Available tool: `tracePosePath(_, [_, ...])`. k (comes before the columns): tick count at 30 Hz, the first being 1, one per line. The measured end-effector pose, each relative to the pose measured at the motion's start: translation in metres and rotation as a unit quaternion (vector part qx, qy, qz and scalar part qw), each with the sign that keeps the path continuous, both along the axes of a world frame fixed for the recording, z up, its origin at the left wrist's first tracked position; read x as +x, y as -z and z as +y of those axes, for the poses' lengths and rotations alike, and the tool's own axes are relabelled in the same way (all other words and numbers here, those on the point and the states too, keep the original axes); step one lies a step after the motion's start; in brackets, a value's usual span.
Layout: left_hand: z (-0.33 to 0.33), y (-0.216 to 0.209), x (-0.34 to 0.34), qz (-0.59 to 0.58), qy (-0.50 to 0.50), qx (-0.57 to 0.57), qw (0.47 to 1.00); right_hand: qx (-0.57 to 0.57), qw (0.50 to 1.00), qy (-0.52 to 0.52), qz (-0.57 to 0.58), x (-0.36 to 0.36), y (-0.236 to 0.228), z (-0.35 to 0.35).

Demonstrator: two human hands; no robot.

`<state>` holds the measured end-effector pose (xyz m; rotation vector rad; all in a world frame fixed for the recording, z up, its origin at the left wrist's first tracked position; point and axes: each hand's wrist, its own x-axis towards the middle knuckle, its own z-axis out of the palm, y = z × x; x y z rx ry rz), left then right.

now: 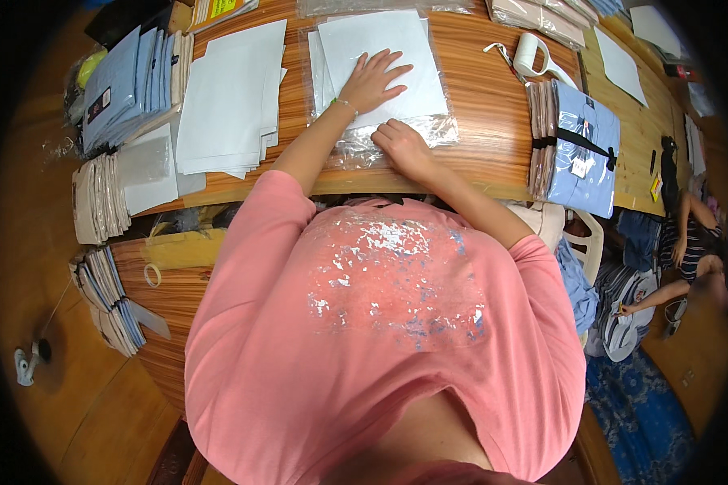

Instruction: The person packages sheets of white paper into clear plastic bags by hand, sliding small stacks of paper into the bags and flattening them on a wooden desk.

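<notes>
My left hand (pixel 370 83) lies flat, fingers spread, on a stack of white sheets (pixel 425 73) at the far middle of the table. Under and around those sheets is a clear plastic bag (pixel 356 149), its crinkled end showing on the near side. At that near end my right hand (pixel 404 149) is closed, its fingers curled at the lower edge of the sheets and seemingly pinching the plastic. My fingers hide exactly where the bag is gripped.
More white sheets (pixel 228 101) lie to the left, beside folded blue shirts (pixel 130 85). At right are a tied shirt bundle (pixel 582 145), a white tape roll (pixel 528 55) and small scissors (pixel 505 61). Another person (pixel 691 242) sits far right near stacked garments (pixel 622 311).
</notes>
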<state>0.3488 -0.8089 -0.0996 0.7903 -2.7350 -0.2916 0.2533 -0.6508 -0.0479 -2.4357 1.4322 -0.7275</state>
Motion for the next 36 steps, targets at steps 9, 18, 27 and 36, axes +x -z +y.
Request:
tracePosePath(9, [-0.015,0.005,0.009,-0.014,0.019,-0.014,1.0,0.011,0.993,-0.103,-0.048,-0.023,-0.034,0.053])
tracePosePath(18, [0.004,-0.04,-0.024,-0.045,0.129,0.016,0.99,0.097,0.994,0.051,0.014,-0.079,0.015,0.011])
tracePosePath(27, [0.016,-0.01,-0.016,0.026,0.153,0.023,0.988,0.217,0.973,0.001,-0.078,-0.081,0.001,0.002])
tracePosePath(36, [0.012,-0.007,-0.016,0.022,0.13,0.037,0.991,0.019,0.99,-0.031,0.138,-0.058,-0.043,0.048])
